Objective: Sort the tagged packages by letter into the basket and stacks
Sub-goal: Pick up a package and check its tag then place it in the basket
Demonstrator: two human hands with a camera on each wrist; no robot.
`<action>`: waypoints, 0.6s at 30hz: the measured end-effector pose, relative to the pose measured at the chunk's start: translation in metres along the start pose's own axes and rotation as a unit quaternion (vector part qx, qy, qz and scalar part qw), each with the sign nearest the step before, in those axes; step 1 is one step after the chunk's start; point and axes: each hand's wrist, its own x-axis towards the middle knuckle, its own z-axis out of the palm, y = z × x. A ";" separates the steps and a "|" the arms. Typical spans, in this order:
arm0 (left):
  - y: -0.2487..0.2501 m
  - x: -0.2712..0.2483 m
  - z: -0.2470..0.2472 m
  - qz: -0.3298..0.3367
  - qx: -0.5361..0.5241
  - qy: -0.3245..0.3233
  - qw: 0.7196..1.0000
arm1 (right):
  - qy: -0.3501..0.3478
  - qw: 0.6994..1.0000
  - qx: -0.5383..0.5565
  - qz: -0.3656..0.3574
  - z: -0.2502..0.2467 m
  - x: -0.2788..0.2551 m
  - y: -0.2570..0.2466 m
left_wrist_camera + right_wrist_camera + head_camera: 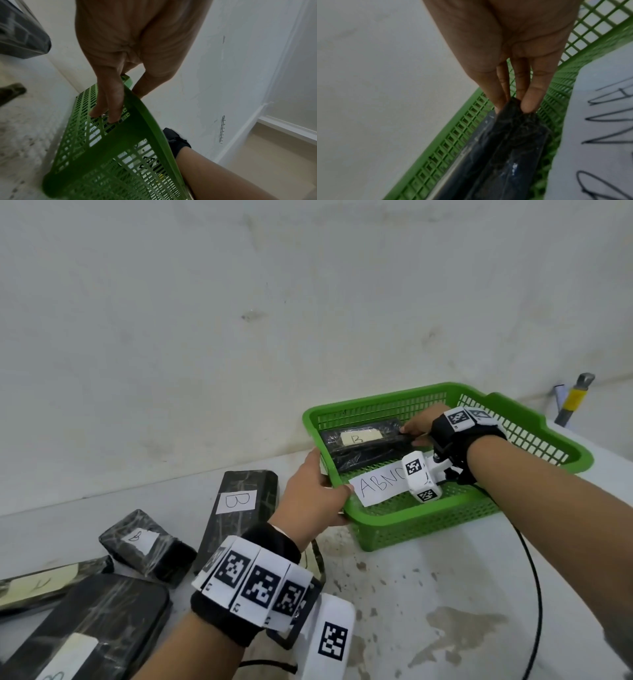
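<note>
A green slotted basket [404,517] stands on the table against the wall. Inside it, at the far left, lies a black wrapped package [366,445] with a pale tag marked B. My right hand [419,424] reaches into the basket and pinches the package's right end [513,106] between thumb and fingers. My left hand [317,491] grips the basket's left rim [137,105], fingers outside on the wall and thumb over the edge. A white paper [380,484] lettered "ABNO" lies in the basket.
Several black wrapped packages lie on the table to the left: a long one tagged B [239,505], a small one tagged B [144,546], a large one [92,625] and a flat one [44,583]. A black cable [534,594] runs right. A yellow-banded tool [575,398] leans far right.
</note>
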 end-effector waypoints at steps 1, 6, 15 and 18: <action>0.000 0.000 0.000 0.000 -0.002 0.000 1.000 | -0.004 1.000 0.008 0.001 -0.002 -0.004 -0.001; 0.001 -0.002 0.001 -0.008 -0.018 0.014 1.000 | 0.004 1.000 0.014 0.011 -0.015 -0.025 -0.017; 0.019 -0.017 0.000 0.005 0.086 0.098 0.992 | -0.006 0.998 0.051 -0.024 -0.026 -0.096 -0.040; 0.023 -0.039 -0.014 0.009 0.116 0.110 0.987 | -0.030 0.994 0.089 -0.047 -0.016 -0.128 -0.052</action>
